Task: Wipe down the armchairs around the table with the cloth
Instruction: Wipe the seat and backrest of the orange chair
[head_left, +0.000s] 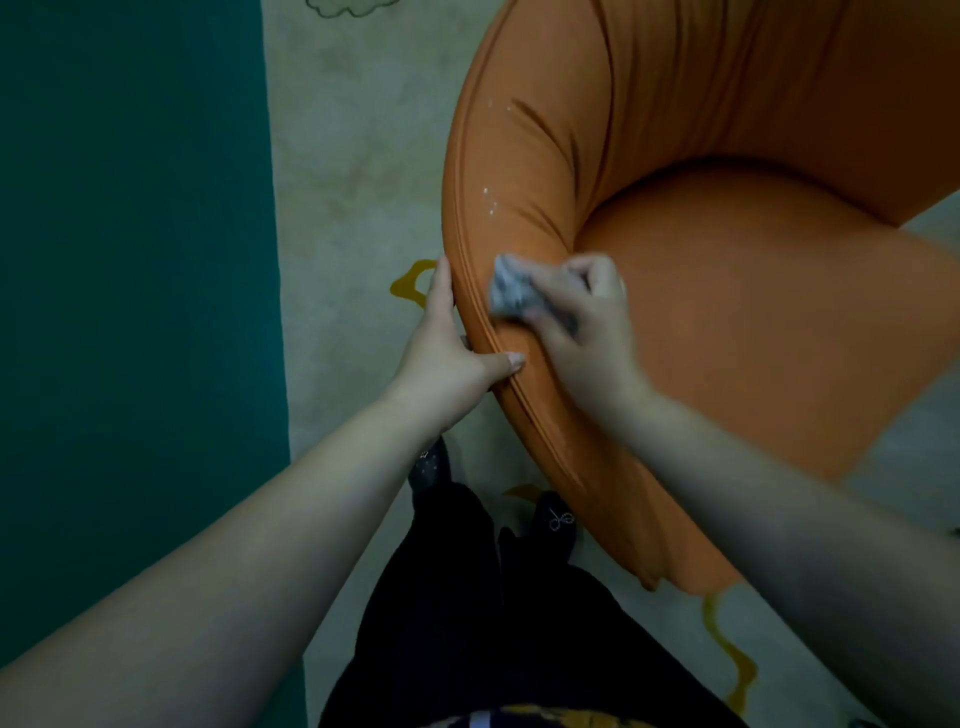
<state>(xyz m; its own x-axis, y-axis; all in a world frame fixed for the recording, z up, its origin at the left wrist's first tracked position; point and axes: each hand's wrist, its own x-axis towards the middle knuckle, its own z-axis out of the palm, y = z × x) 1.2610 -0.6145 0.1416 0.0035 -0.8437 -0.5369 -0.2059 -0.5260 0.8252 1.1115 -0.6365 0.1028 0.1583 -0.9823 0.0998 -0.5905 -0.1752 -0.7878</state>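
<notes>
You are standing over the orange armchair (727, 322), working along its curved back rim; pale specks further up that rim look unwiped, so I judge much is left. Your left hand (447, 358) is steadying the rim, fingers pressed together outside, thumb hooked over. Your right hand (582, 317) is pinching the bunched grey cloth (511, 291) against the padding.

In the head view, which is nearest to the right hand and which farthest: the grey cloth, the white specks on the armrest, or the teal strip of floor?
From the right hand:
1. Grey cloth, held in its fingers, pressed on the orange armchair's armrest.
2. White specks, farther up the same armrest.
3. Teal strip of floor, far off at the left edge, beyond the left hand.
</notes>
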